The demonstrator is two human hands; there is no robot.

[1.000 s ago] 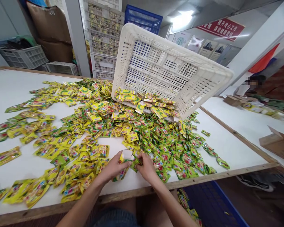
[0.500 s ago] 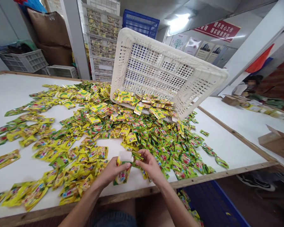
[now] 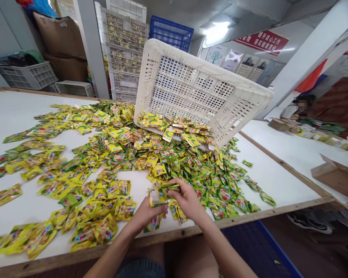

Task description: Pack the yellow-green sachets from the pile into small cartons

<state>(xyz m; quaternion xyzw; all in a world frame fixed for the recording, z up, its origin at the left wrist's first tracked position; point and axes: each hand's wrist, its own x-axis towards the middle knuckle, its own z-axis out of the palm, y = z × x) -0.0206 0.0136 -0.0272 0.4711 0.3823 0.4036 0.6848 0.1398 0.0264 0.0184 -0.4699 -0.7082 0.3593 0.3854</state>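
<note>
My left hand (image 3: 146, 212) is closed round a small carton (image 3: 155, 198) with its white flap side uppermost, just above the table's near edge. In my right hand (image 3: 188, 200), pinched between thumb and fingers, are green sachets (image 3: 166, 191) held against the carton's top; I cannot tell how many. A yellow sachet or pack (image 3: 155, 223) shows beneath the left hand. Yellow sachets (image 3: 176, 211) lie under the right hand. Green sachets (image 3: 220, 185) are heaped to the right, and yellow sachets (image 3: 87, 208) spread to the left.
A white plastic crate (image 3: 191, 73) leans tilted on the heap, with flat yellow cartons (image 3: 188, 131) along its lower side. Stacked crates (image 3: 124, 50) stand behind. A blue crate (image 3: 258, 247) sits below the table edge. Across the wooden divider is an open cardboard box (image 3: 336, 173); a person (image 3: 301, 106) is beyond.
My right hand has brought the green sachets up and over the carton's top. The left hand has tilted the carton and shifted slightly right and down.
</note>
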